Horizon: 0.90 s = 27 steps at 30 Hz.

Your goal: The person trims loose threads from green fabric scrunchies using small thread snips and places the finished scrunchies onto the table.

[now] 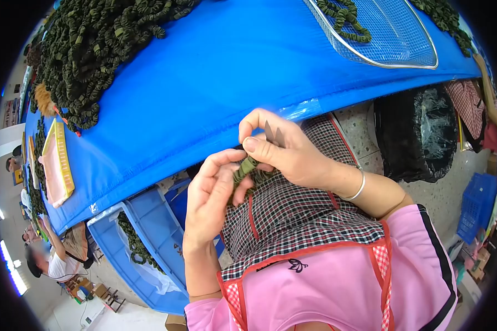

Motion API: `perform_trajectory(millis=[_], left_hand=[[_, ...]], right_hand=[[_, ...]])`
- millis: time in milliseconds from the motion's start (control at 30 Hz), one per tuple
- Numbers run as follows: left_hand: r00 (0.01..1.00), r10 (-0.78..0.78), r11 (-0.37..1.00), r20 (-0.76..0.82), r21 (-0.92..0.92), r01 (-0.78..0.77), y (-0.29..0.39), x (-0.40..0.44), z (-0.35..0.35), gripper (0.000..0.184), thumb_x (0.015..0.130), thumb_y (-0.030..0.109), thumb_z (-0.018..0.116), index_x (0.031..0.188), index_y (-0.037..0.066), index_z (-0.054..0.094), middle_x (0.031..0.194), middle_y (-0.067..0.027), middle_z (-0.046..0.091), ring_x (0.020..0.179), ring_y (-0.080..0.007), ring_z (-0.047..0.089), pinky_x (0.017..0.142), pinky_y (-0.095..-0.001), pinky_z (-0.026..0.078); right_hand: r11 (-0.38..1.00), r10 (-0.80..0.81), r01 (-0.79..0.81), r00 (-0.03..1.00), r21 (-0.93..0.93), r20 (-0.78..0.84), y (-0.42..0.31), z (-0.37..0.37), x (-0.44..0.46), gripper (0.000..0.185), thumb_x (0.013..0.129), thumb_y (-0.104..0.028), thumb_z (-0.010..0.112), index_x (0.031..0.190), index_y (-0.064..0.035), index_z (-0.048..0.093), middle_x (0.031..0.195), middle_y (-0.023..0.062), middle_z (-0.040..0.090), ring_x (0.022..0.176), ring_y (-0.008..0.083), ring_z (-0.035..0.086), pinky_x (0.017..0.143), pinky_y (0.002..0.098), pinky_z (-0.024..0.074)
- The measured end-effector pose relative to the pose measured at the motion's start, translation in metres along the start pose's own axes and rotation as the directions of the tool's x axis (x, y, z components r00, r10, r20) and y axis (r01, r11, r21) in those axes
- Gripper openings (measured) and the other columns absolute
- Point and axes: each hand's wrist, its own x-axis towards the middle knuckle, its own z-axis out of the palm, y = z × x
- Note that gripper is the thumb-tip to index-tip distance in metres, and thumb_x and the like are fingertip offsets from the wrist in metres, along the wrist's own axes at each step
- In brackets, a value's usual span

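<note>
My left hand (pixel 212 193) is closed round a dark green gathered fabric piece (pixel 243 170), held above my lap near the table's edge. My right hand (pixel 284 149) pinches the upper end of the same piece between thumb and fingers. Two dark pointed metal blades (pixel 274 134) stick out from the fingers of my right hand; the rest of that tool is hidden in the hand. More green fabric hangs below, partly hidden behind my fingers.
A blue-covered table (pixel 188 71) bears a large heap of green gathered pieces (pixel 94 49), a wire basket (pixel 389 33) and a yellow-rimmed tray (pixel 59 163). Blue bins (pixel 149 237) stand below at left, a black-lined container (pixel 414 132) at right. Other people sit at both sides.
</note>
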Motion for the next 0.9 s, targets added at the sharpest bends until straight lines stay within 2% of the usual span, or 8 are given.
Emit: perform_trajectory(millis=[67, 167, 333, 433, 533, 633, 767, 900], left_hand=[[1.0, 0.002, 0.99, -0.022, -0.14, -0.005, -0.004, 0.0, 0.0, 0.025, 0.087, 0.012, 0.05, 0.107, -0.002, 0.047, 0.071, -0.0002, 0.052, 0.054, -0.0024, 0.041, 0.045, -0.0156, 0.027], [0.978, 0.17, 0.954, -0.122, 0.268, -0.132, 0.002, -0.009, 0.012, 0.024, 0.082, 0.008, 0.057, 0.103, -0.002, 0.051, 0.06, 0.0066, 0.04, 0.051, -0.0002, 0.033, 0.045, -0.0165, 0.022], [0.956, 0.281, 0.855, -0.085, 0.475, -0.209, 0.002, -0.013, 0.011, 0.027, 0.075, 0.001, 0.062, 0.1, -0.001, 0.05, 0.057, 0.0073, 0.04, 0.049, 0.0013, 0.032, 0.045, -0.0162, 0.024], [0.957, 0.235, 0.921, -0.17, 0.354, -0.163, 0.005, -0.014, 0.017, 0.024, 0.076, 0.0, 0.06, 0.096, 0.0, 0.046, 0.063, 0.0045, 0.045, 0.052, 0.0001, 0.037, 0.046, -0.0158, 0.027], [0.931, 0.345, 0.891, -0.118, 0.354, -0.285, 0.0, -0.017, 0.014, 0.022, 0.077, -0.002, 0.058, 0.092, 0.002, 0.042, 0.072, 0.0, 0.05, 0.058, -0.0022, 0.042, 0.05, -0.0165, 0.031], [0.95, 0.28, 0.955, -0.138, 0.145, -0.26, 0.001, -0.014, 0.011, 0.021, 0.077, -0.003, 0.056, 0.09, 0.003, 0.04, 0.077, -0.0021, 0.05, 0.063, -0.0039, 0.043, 0.054, -0.0176, 0.033], [0.962, 0.231, 0.961, -0.145, -0.12, -0.249, -0.002, -0.007, 0.006, 0.02, 0.076, 0.003, 0.054, 0.085, 0.009, 0.037, 0.065, 0.0001, 0.042, 0.056, -0.0073, 0.035, 0.051, -0.021, 0.028], [0.958, 0.248, 0.939, -0.146, -0.206, -0.274, -0.004, -0.005, 0.006, 0.021, 0.075, 0.002, 0.054, 0.084, 0.009, 0.036, 0.064, -0.0001, 0.041, 0.054, -0.0078, 0.035, 0.05, -0.0212, 0.028]], right_hand=[[1.0, -0.016, 0.016, 1.0, -0.003, 0.01, 0.0, 0.001, -0.002, 0.018, 0.088, -0.023, 0.05, 0.091, -0.0068, 0.043, 0.066, -0.0017, 0.045, 0.056, 0.003, 0.038, 0.049, 0.0169, 0.0302], [0.999, -0.049, 0.049, 0.999, 0.022, -0.003, -0.002, -0.002, -0.007, 0.02, 0.087, -0.024, 0.052, 0.091, -0.0068, 0.042, 0.068, -0.0001, 0.047, 0.057, 0.0039, 0.039, 0.049, 0.0175, 0.0314], [0.976, -0.214, 0.212, 0.976, 0.048, 0.028, 0.007, -0.002, -0.007, 0.015, 0.088, -0.018, 0.051, 0.09, -0.0057, 0.042, 0.061, -0.004, 0.041, 0.054, 0.0027, 0.036, 0.048, 0.0182, 0.0288], [0.987, -0.147, 0.152, 0.984, -0.049, 0.103, 0.002, -0.007, -0.007, 0.021, 0.085, -0.019, 0.056, 0.094, -0.0047, 0.044, 0.064, -0.0025, 0.045, 0.058, 0.003, 0.039, 0.051, 0.0182, 0.0311], [0.938, -0.07, 0.143, 0.97, -0.314, 0.233, -0.009, -0.006, -0.007, 0.03, 0.079, -0.019, 0.065, 0.097, -0.0019, 0.05, 0.071, 0.0004, 0.053, 0.064, 0.0034, 0.045, 0.054, 0.0187, 0.035], [0.95, -0.03, 0.097, 0.974, -0.298, 0.224, -0.005, -0.005, -0.003, 0.025, 0.076, -0.018, 0.067, 0.089, -0.0009, 0.054, 0.072, -0.0004, 0.054, 0.063, 0.0041, 0.045, 0.055, 0.0189, 0.0358], [0.959, 0.057, 0.0, 0.979, -0.283, 0.194, -0.01, -0.007, -0.005, 0.024, 0.079, -0.023, 0.064, 0.084, -0.001, 0.056, 0.07, -0.0002, 0.054, 0.062, 0.005, 0.046, 0.053, 0.02, 0.0361], [0.958, 0.041, 0.017, 0.98, -0.288, 0.196, -0.009, -0.004, -0.007, 0.023, 0.081, -0.024, 0.06, 0.083, -0.0013, 0.055, 0.068, 0.0001, 0.053, 0.061, 0.0052, 0.045, 0.053, 0.0206, 0.0358]])
